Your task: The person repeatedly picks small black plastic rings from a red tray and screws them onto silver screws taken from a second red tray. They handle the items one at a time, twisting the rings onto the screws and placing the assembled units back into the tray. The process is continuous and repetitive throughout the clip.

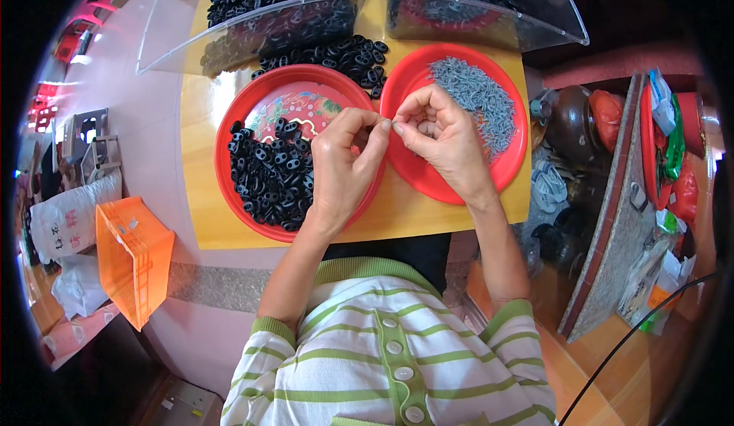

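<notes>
My left hand (pixel 340 162) and my right hand (pixel 445 139) meet fingertip to fingertip above the gap between two red trays. Each is closed in a pinch of thumb and forefinger. Whatever sits between the tips is too small to make out. Under my left hand, the left red tray (pixel 229 189) has a flowered bottom and holds a heap of small black oval plastic pieces (pixel 267 178) with two holes each. Below my right hand, the right red tray (pixel 420 184) carries a pile of small grey screw-like pins (pixel 478 97).
Two clear plastic bins (pixel 256 19) of black pieces stand at the table's far side. Loose black pieces (pixel 355 58) lie before them on the yellow table (pixel 202 158). An orange crate (pixel 134 262) stands at left. A speckled slab (pixel 608 227) leans at right, near a brown jar (pixel 569 124).
</notes>
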{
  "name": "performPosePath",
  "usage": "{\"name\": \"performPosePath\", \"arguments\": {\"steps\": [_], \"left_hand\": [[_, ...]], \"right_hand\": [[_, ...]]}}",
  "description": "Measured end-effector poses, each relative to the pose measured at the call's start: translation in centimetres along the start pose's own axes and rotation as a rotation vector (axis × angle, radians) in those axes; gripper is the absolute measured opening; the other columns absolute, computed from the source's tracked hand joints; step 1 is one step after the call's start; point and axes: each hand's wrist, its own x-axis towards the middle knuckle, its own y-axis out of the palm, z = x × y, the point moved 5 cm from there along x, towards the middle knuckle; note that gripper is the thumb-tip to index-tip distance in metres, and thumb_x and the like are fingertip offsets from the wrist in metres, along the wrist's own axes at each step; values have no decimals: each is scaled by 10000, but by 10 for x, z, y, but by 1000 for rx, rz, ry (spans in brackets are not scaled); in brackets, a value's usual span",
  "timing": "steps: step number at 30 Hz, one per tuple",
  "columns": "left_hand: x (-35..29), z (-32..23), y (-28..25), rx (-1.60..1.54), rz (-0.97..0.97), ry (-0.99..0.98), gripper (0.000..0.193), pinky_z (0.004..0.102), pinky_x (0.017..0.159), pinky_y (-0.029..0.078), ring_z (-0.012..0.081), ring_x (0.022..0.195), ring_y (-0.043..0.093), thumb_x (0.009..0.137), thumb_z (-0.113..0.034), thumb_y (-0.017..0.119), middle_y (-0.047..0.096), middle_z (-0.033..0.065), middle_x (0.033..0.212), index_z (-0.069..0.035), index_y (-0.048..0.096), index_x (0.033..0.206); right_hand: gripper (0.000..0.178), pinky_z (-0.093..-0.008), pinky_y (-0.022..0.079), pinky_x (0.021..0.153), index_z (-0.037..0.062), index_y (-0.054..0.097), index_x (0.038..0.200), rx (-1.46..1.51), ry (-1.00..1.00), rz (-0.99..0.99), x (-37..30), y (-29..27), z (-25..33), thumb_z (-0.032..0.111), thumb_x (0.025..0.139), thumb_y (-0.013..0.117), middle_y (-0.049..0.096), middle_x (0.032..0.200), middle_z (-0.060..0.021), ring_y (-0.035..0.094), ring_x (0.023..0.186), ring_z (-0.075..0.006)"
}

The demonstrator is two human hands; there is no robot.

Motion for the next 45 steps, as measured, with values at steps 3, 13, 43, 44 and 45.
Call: {"name": "performPosePath", "arguments": {"steps": [3,13,43,44,45], "left_hand": [[0,-9,0,133,22,164,91,232,553,449,112,605,576,823,-47,647,601,82,739,25,631,875],[-7,5,3,-32,80,5,115,229,550,439,84,594,535,850,-81,623,598,54,702,34,628,846],[-42,21,-24,-565,226,-365,152,197,626,463,58,668,558,874,-126,635,632,13,768,11,652,939],[-43,20,-26,-536,246,-363,150,197,627,463,60,669,558,876,-122,631,633,16,775,12,651,940],[-45,19,-27,-544,273,-372,149,197,630,464,61,670,558,877,-120,629,635,19,783,14,651,940]], "right_hand": [[139,-203,490,630,30,549,892,-14,82,-10,-1,-4,2,1,804,653,598,832,-15,560,714,-50],[140,-222,493,605,28,550,875,-167,-67,-35,-11,-2,13,-10,790,654,609,781,-21,593,681,-68],[127,-205,408,602,35,672,938,-241,-38,80,-36,27,26,47,811,672,617,814,10,515,699,-47],[126,-205,410,606,34,673,934,-229,-41,89,-37,28,27,43,809,673,622,814,6,521,704,-49],[120,-208,415,612,33,671,928,-241,-40,100,-39,30,28,41,808,673,624,811,2,528,710,-53]]}}
